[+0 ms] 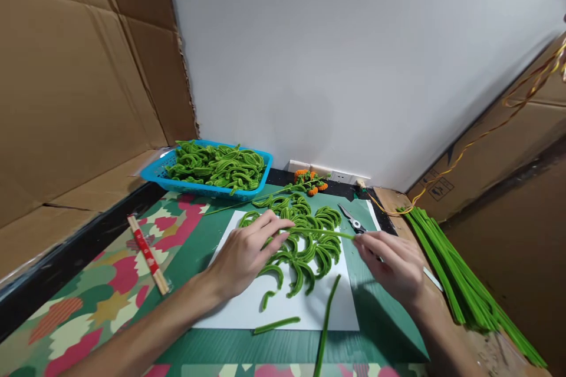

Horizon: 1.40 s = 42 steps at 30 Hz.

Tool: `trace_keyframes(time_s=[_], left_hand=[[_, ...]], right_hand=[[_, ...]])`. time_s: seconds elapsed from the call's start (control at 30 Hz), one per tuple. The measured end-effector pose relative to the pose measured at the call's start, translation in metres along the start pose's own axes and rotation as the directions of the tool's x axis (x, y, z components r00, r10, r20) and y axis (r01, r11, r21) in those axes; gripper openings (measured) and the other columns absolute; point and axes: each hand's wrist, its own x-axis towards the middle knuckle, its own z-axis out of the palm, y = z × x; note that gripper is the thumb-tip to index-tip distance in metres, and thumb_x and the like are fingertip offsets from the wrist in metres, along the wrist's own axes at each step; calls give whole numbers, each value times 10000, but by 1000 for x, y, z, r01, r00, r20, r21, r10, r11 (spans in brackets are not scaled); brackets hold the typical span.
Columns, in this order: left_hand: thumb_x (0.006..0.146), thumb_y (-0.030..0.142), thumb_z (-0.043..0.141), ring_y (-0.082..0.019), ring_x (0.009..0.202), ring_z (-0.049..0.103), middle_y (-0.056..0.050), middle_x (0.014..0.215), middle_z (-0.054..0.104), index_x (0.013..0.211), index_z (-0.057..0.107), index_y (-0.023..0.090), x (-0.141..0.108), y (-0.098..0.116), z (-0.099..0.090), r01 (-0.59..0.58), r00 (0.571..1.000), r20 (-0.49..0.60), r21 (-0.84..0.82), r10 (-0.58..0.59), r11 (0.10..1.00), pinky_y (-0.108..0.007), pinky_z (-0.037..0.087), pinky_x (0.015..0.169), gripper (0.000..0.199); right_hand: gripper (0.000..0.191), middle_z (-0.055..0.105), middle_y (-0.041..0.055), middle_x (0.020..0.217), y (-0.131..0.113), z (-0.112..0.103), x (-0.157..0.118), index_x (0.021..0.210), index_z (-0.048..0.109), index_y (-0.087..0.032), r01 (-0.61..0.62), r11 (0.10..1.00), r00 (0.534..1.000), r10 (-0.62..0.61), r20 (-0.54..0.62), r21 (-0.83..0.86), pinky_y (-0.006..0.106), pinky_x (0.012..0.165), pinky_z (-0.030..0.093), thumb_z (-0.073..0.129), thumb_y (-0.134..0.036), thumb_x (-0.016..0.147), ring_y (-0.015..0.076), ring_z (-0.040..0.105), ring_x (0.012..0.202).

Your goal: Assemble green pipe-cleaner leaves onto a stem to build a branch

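A straight green pipe cleaner (pixel 322 232) is stretched level between my two hands. My left hand (pixel 252 247) pinches its left end between thumb and fingers. At the other end, my right hand (pixel 391 262) closes its fingertips on it. Beneath them, curled green pipe-cleaner pieces (pixel 305 253) lie in clusters on a white sheet (pixel 327 312). A short pipe cleaner (pixel 277 325) and a longer one (pixel 328 321) rest nearer to me. Just beyond my right hand are snips (pixel 352 219) with pointed blades; their handles are partly hidden by that hand.
A blue basket (pixel 154 174) heaped with bent green pipe cleaners stands at the back left. Wrapped chopsticks (pixel 148 253) lie on the left. Orange flowers (pixel 312 181) sit by the wall socket (pixel 340 177). Long green pipe cleaners (pixel 460 277) are bundled at right, below a yellow cord (pixel 475 138).
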Motion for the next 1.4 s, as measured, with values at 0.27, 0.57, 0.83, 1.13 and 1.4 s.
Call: trace_keyframes(time_s=[0.27, 0.57, 0.83, 1.13, 1.4], left_hand=[[1092, 332, 523, -168, 820, 637, -23, 900, 695, 984, 733, 197, -1, 16, 2, 127, 990, 95, -280, -105, 951, -267, 478, 748, 272], [1026, 565, 606, -72, 499, 463, 11, 707, 618, 939, 718, 145, -7, 24, 16, 498, 866, 381, -610, -323, 616, -189, 326, 461, 444], [972, 582, 688, -105, 483, 670, -127, 902, 813, 950, 755, 116, -8, 32, 18, 649, 757, 607, -651, -245, 393, -157, 349, 373, 471], [971, 551, 706, -150, 606, 740, -114, 825, 806, 965, 837, 115, -13, 49, 23, 658, 724, 641, -529, -256, 535, -150, 406, 430, 455], [982, 499, 704, -163, 627, 772, -120, 891, 805, 943, 804, 94, -13, 54, 27, 665, 722, 644, -545, -252, 511, -126, 426, 400, 419]], right_hand=[[174, 625, -12, 598, -6, 4, 25, 923, 736, -202, -531, 715, 843, 503, 194, 456, 242, 403, 339, 698, -352, 1001, 109, 445, 430], [324, 748, 120, 1151, -14, 32, 19, 894, 751, -281, -466, -39, 760, 492, 423, 884, 429, 791, 614, 702, -601, 914, 294, 714, 1029], [303, 725, 12, 1405, -28, 44, 10, 1172, 789, -511, -368, -215, 775, 466, 426, 905, 562, 1033, 552, 752, -638, 899, 318, 695, 1267], [327, 768, 37, 1046, -38, 59, 8, 1062, 841, -298, -361, -321, 575, 663, 480, 876, 286, 861, 583, 906, -514, 825, 175, 712, 963], [335, 680, 27, 1010, -50, 61, 13, 983, 854, -253, -324, -426, 508, 675, 535, 845, 249, 883, 529, 934, -516, 791, 151, 593, 941]])
